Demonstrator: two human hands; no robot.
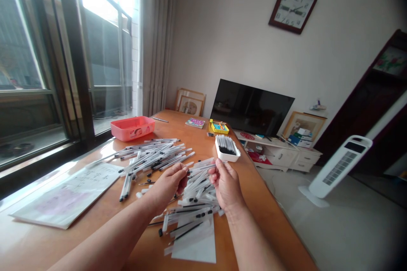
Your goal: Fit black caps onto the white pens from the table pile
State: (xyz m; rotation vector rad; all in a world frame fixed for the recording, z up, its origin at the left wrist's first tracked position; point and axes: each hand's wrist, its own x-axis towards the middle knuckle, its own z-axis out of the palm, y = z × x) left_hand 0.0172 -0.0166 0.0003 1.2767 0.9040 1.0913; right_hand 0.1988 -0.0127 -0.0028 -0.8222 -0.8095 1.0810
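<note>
Over a pile of loose pen parts point(200, 186), my left hand point(171, 184) is closed in a pinch. A small pale tip and something dark show at its fingertips, too small to name. My right hand point(227, 186) is also closed, thumb against forefinger, on what looks like a thin clear pen barrel point(208, 163) pointing left. The two hands are a short way apart. Left of them lies a heap of pens point(155, 154) with white barrels and black ends. Just beyond my right hand stands a white box point(229, 156) holding upright clear tubes and black pieces.
A red plastic basket point(132, 129) is on the table's point(260, 220) window side, near a large written sheet point(66, 197). White paper point(197, 241) lies under the nearer parts. A booklet point(195, 123) and yellow box point(219, 127) are farther back. A tower fan point(337, 171) stands right.
</note>
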